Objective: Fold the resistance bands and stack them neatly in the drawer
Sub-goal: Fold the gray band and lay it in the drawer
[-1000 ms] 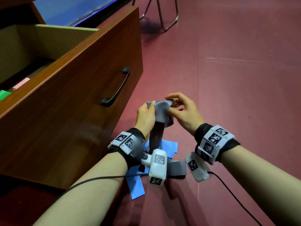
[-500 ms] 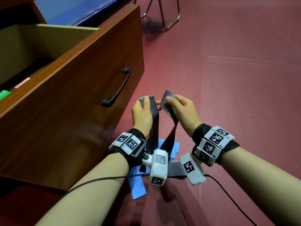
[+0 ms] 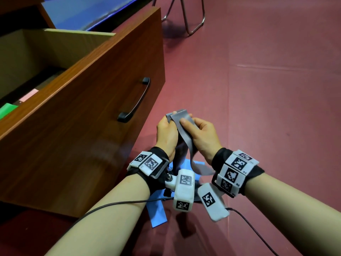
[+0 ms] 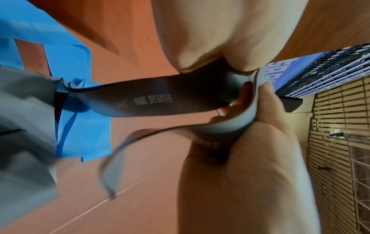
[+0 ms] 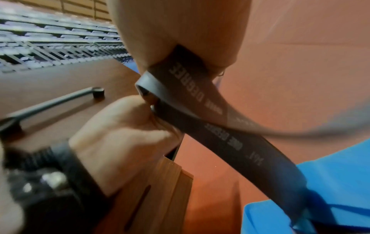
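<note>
Fingers [image 3: 185, 121] of the right hand [image 3: 204, 137] pinched the upper end of the grey resistance band [image 3: 181, 118], thumb flat on its top face, while the left hand [image 3: 166, 133] clamped the other fold right beside it, the two hands touching at the top. Both grips were tight on that one band! It was held up over the red floor [image 3: 267, 89], just in front of the open wooden drawer [image 3: 83, 117] and close to its black handle [image 3: 137, 100]. From the hands the grey band hung down in a loose loop between the wrists (the lower part was blurred in the wrist views). On the left wrist view the band [image 4: 152, 101] carried the print "ONE DEGREE", and the right wrist view showed the same lettering on the band [image 5: 200, 98], doubled over into a small curl at the fingertips. Below the hands a blue resistance band [image 3: 156, 211] lay flat on the floor, partly under the wrists. Inside the drawer a green piece [image 3: 7, 110] and a pink piece [image 3: 28, 95] showed at the left edge. A metal chair leg [image 3: 193, 15] stood on the floor further back.
</note>
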